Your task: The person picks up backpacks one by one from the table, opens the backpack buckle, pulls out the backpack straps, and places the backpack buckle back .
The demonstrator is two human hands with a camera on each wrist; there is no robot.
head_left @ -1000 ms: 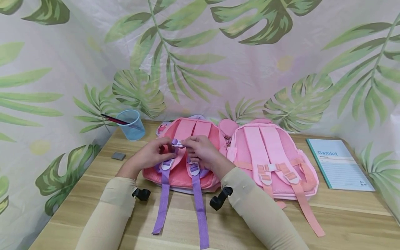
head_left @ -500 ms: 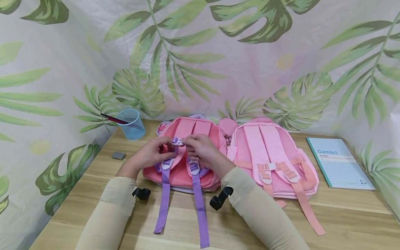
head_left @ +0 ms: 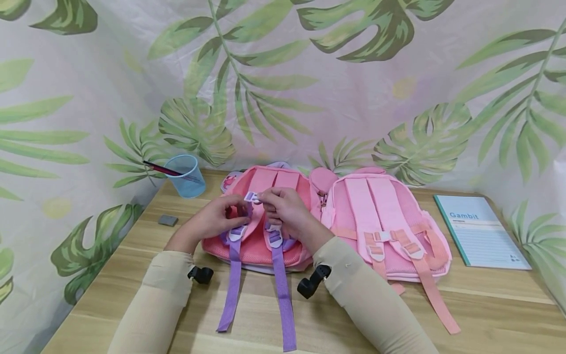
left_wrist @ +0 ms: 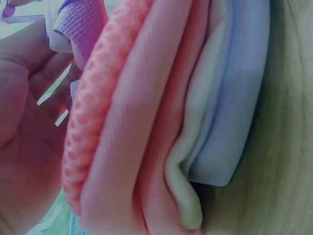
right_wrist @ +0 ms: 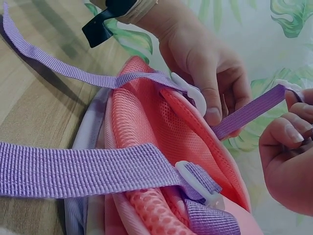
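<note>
A coral-pink backpack [head_left: 305, 196] lies with its shoulder straps up, two purple webbing tails [head_left: 283, 300] hanging toward the table's front edge. Between the hands, above the backpack, is a white plastic side-release buckle [head_left: 252, 197] on a purple strap [right_wrist: 254, 112]. My right hand [head_left: 287, 211] pinches the buckle's right end between thumb and index finger, the other fingers curled. My left hand [head_left: 216, 216] pinches the purple strap lower down, thumb and fingers on either side of it. A white strap adjuster [right_wrist: 193, 178] sits on the nearer shoulder strap. The fingertips partly cover the buckle.
Right of it lies a light pink backpack [head_left: 404, 201] with its peach buckle fastened. A notebook [head_left: 482, 231] is at the far right. At the back left stands a blue mesh cup [head_left: 187, 184] with pencils, near a grey eraser [head_left: 168, 221] on the wooden table [head_left: 119, 275].
The white buckle has turned so its flat face with the purple webbing shows more clearly, and it sits slightly higher. My right hand has shifted up a little; my left hand keeps its place.
</note>
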